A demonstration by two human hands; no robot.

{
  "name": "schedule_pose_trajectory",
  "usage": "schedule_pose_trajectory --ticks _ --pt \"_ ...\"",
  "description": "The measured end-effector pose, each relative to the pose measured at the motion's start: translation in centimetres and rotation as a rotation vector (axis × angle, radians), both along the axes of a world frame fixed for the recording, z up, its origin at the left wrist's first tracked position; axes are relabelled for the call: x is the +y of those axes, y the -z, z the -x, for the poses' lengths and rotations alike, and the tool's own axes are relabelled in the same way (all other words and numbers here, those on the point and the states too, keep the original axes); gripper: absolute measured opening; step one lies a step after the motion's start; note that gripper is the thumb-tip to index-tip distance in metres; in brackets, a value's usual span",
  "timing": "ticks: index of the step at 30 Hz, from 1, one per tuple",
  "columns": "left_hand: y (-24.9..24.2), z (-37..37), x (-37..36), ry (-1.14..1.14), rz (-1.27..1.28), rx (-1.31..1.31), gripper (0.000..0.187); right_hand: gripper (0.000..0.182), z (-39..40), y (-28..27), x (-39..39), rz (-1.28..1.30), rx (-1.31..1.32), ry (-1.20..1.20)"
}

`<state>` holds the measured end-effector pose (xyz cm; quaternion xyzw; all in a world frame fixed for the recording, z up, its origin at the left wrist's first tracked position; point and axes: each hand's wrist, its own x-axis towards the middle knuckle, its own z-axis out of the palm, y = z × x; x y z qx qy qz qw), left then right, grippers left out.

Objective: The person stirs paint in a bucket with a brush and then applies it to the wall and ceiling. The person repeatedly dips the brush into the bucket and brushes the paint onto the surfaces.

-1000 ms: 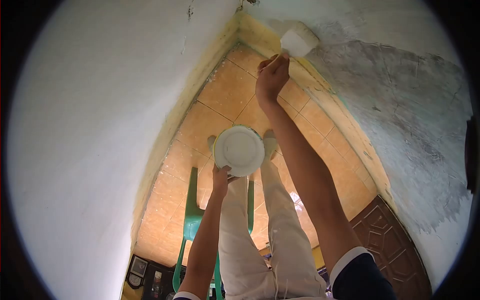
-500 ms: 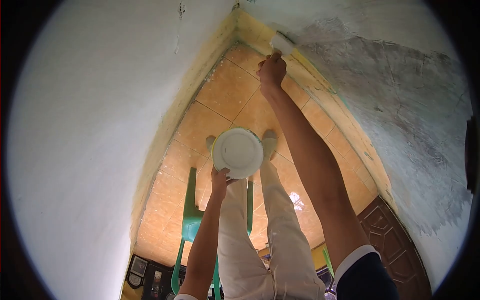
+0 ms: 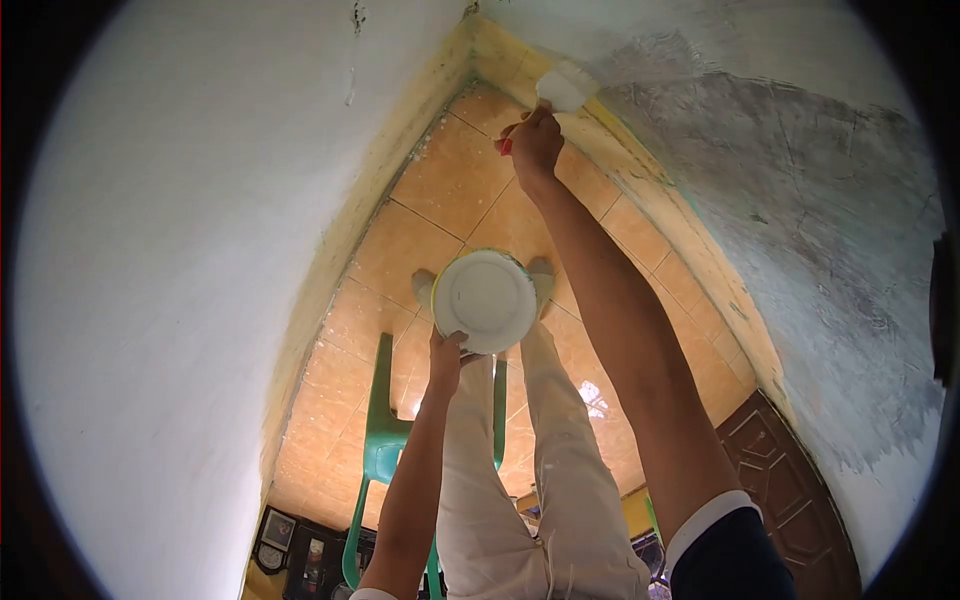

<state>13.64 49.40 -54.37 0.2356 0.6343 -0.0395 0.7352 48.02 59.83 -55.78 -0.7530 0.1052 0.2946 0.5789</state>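
My left hand (image 3: 449,358) grips the lower left rim of a round white container (image 3: 484,302), its thumb over the edge. The container has a yellow-green outer edge and hangs above my feet. My right hand (image 3: 535,140) reaches up near the corner and is closed around the handle of a wide brush (image 3: 566,88). A red end of the handle sticks out at the left of the fist. The pale brush head lies against the right wall (image 3: 700,110), just above its yellow lower band.
A green plastic chair (image 3: 385,430) stands at lower left beside my legs. The left wall (image 3: 180,250) meets the right one at the top. Orange tiles (image 3: 425,180) cover the floor. A brown panelled door (image 3: 785,480) is at lower right, dark furniture (image 3: 305,560) at lower left.
My right hand has shifted slightly left and down and turned, so the brush head shows broader and the red handle end shows. My left hand and the container have moved slightly right and up.
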Motion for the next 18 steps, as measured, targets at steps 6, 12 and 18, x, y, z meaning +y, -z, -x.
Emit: schedule_pose_trajectory --ticks 6,12,18 --pt "-0.9 0.1 0.8 0.042 0.012 -0.029 0.057 0.049 -0.8 0.5 -0.5 -0.026 0.173 0.08" --pt "-1.0 0.5 0.7 0.022 0.006 0.012 0.063 0.046 1.3 -5.1 -0.1 -0.154 -0.066 0.126" --pt "-0.5 0.9 0.7 0.003 0.01 0.014 0.063 0.049 2.0 -3.6 0.9 -0.144 -0.318 0.073"
